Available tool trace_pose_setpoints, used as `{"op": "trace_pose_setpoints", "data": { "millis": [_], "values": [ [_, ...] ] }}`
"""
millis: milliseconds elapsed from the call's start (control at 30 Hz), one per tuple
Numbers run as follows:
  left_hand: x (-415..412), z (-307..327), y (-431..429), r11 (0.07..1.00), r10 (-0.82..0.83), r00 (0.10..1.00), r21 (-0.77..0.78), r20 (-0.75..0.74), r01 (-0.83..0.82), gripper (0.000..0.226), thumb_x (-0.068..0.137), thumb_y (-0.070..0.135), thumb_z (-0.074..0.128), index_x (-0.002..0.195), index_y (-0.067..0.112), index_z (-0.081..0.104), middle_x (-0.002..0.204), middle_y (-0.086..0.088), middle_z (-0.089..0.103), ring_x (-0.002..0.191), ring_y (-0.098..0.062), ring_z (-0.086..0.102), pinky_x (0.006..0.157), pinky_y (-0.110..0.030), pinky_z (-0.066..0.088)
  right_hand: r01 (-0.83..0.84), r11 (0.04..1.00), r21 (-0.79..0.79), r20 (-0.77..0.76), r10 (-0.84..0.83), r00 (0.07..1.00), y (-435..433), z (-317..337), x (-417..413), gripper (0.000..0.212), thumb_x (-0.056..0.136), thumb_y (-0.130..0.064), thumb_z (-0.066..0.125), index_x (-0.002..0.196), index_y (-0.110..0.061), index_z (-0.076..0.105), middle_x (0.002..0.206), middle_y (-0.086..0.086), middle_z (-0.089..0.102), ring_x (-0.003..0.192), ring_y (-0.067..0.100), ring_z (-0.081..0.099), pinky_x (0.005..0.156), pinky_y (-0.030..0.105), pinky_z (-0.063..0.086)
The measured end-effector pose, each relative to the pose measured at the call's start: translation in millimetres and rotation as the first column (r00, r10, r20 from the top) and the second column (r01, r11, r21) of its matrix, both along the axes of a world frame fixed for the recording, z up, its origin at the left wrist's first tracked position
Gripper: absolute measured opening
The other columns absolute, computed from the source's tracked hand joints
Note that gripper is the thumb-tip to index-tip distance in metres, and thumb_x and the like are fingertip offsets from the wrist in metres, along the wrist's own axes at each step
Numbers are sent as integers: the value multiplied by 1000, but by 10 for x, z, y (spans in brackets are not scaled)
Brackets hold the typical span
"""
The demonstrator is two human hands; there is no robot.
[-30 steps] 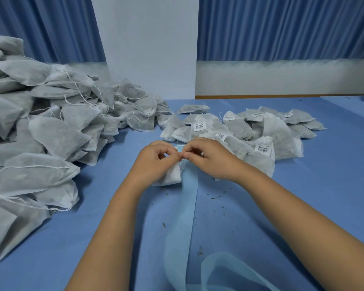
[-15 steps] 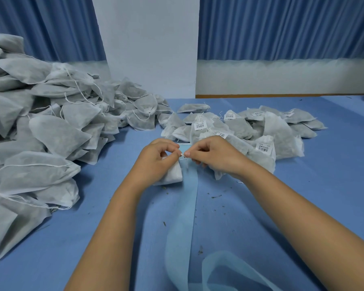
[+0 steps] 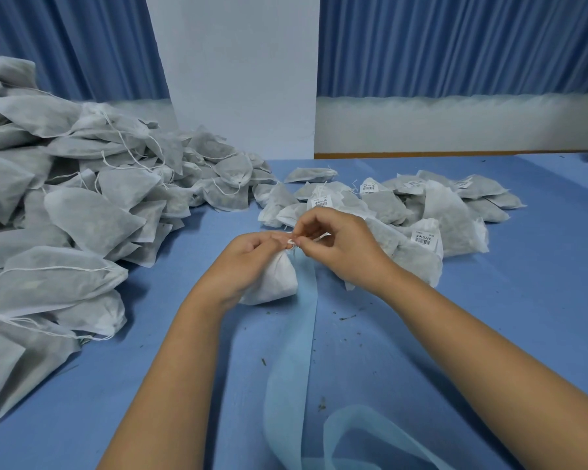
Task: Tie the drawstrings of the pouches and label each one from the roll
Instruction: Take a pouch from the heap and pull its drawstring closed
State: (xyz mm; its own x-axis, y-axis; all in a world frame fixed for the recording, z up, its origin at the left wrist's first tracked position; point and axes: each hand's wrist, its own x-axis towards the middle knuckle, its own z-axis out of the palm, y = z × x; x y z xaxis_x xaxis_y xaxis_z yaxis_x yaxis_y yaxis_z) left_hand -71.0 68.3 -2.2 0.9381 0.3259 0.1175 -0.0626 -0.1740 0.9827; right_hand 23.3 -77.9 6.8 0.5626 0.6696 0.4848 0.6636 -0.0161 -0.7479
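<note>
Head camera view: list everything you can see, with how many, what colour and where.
held pouch: one, white, centre, on the strip
drawstring: one, white, at that pouch's neck
unlabelled pouches: large pile, grey-white, left
labelled pouches: smaller pile, grey-white, behind the hands
labels: several, white with barcodes, on that smaller pile
light blue strip: one, pale blue, from the pouch to the bottom edge
crumbs: scattered, dark, on the table
table: one, blue
curtains: two stretches, blue, at the back
pillar: one, white, back centre
left hand: grips the pouch's neck
right hand: pinches the drawstring
</note>
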Motion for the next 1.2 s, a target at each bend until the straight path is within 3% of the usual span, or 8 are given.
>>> {"op": "trace_pose_setpoints", "data": {
  "millis": [67, 200, 367, 500, 667, 800, 900, 1200],
  "values": [
    [5, -9, 12, 1000, -1, 1000, -25, 8, 1, 24, 94, 13, 58, 90, 23, 79, 92, 9, 76, 96, -5, 64, 95, -26, 43, 6, 1000, 5, 5, -6, 1000, 5, -12, -10, 19, 83, -2, 68, 83, -21, 68, 77, -19, 67, 74, -2, 62, 70, 11, 46],
    [15, -32, 41, 999, 12, 1000, -45, 19, -11, 33, 95, 14, 55, 81, 29, 80, 83, 11, 75, 83, -3, 65, 83, -26, 45, 30, 999, 40, -83, -27, 996, 22, -17, -28, 22, 83, -2, 70, 82, -24, 72, 80, -12, 71, 76, 5, 67, 76, 20, 54],
    [15, -36, 55, 994, -22, 999, -105, 49, 27, 25, 95, 15, 56, 90, 20, 81, 102, -2, 77, 101, -13, 68, 94, -29, 47, 32, 993, 112, -118, -18, 993, 30, -25, -75, 15, 81, -6, 74, 84, -21, 75, 82, -7, 74, 79, 9, 70, 76, 19, 55],
    [11, -24, 42, 994, 7, 999, -109, 32, -3, 28, 96, 14, 56, 84, 23, 80, 96, 1, 77, 96, -12, 68, 87, -26, 48, 41, 994, 105, -116, -29, 993, 33, -31, -57, 12, 80, -9, 77, 84, -21, 76, 78, -10, 73, 77, 6, 70, 77, 20, 55],
    [2, -46, 18, 999, -3, 999, -40, 32, 4, 5, 87, 16, 73, 87, 20, 70, 85, 6, 72, 79, -7, 64, 78, -20, 48, 73, 990, 119, -168, -53, 984, 64, -63, -11, 10, 84, -7, 72, 82, -17, 74, 74, -8, 72, 70, 7, 68, 71, 19, 53],
    [35, -72, -17, 999, 9, 999, 51, 46, -11, 14, 83, 9, 76, 96, 10, 69, 99, -7, 75, 92, -11, 68, 92, -25, 50, 39, 985, 168, -228, 0, 974, 70, -66, -5, 7, 86, -4, 68, 84, -9, 73, 76, 1, 74, 73, 14, 71, 76, 28, 58],
    [37, -81, -9, 998, -3, 998, 65, 56, -1, 3, 89, 13, 71, 88, 10, 71, 84, 1, 76, 79, -5, 66, 81, -19, 49, 49, 981, 188, -286, 7, 958, 85, -56, -10, 10, 86, -5, 69, 81, -13, 72, 72, -1, 72, 69, 10, 68, 72, 24, 56],
    [8, -69, 16, 993, 15, 997, 113, 73, -23, 11, 91, 16, 69, 80, 14, 67, 74, 4, 74, 75, -11, 61, 73, -19, 45, 229, 962, 152, -694, -61, 717, 93, 21, 81, 21, 91, -16, 59, 71, -12, 64, 69, -1, 62, 66, 12, 57, 54, 19, 47]
  ]
}}
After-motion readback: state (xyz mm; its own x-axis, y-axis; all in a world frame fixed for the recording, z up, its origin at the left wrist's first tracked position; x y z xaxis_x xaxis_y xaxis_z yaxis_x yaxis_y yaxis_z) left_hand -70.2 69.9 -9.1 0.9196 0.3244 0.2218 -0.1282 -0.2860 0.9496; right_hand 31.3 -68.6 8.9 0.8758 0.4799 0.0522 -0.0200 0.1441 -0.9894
